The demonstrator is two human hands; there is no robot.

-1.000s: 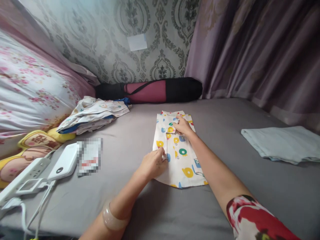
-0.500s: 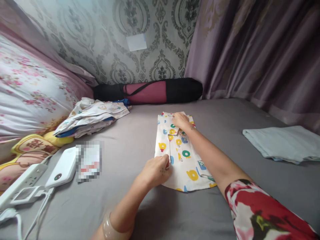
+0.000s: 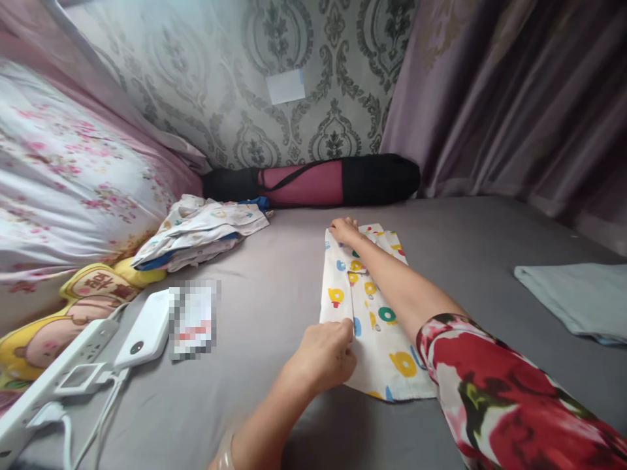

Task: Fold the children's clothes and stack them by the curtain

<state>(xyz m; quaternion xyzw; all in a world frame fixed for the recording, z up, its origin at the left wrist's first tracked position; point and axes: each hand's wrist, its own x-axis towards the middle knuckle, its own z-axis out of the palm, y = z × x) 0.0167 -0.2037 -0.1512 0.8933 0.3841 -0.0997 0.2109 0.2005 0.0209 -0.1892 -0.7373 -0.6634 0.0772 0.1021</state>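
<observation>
A white child's shirt (image 3: 360,365) with yellow, blue, green and red letter prints lies on the bed, its left side folded inward in a long strip. My left hand (image 3: 328,352) is at the strip's lower end, its fingers curled and closed on the cloth. Reaching across the shirt, my right hand (image 3: 347,232) has its fingers bent together over the upper left corner. My right forearm and flowered sleeve cover much of the shirt's right side.
To the left are a pile of folded clothes (image 3: 206,228), a yellow cushion (image 3: 44,333), a white power bank (image 3: 147,329) and a power strip (image 3: 53,385) with cables. A long black and maroon bag (image 3: 308,184) lies by the wall. Pale folded cloth (image 3: 573,300) rests at right.
My right hand has moved left along the shirt's top, from near the collar to the upper left corner. My left hand stays by the lower left edge. The view has shifted left.
</observation>
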